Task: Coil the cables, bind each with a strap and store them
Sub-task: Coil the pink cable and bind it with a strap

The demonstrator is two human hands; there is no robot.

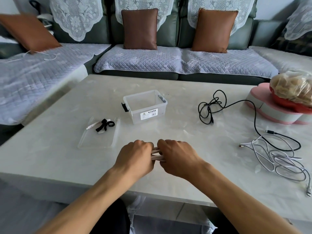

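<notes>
My left hand (pixel 134 156) and my right hand (pixel 175 156) sit close together above the near middle of the table, both curled round a small bundle of white cable (pixel 156 153); only a few strands show between the fists. A clear plastic storage box (pixel 145 106) stands open at the table's middle. Its clear lid (pixel 99 134) lies to the left with black and white straps (pixel 104 124) on it. A tangled black cable (pixel 211 105) lies right of the box. A loose light-coloured cable (pixel 280 159) sprawls at the near right.
The pale marble table (pixel 67 157) fills the view. A pink and white box (pixel 270 107) with a bag of food (pixel 293 86) on it stands at the far right edge. A grey sofa with brown cushions (pixel 139 29) runs behind and to the left.
</notes>
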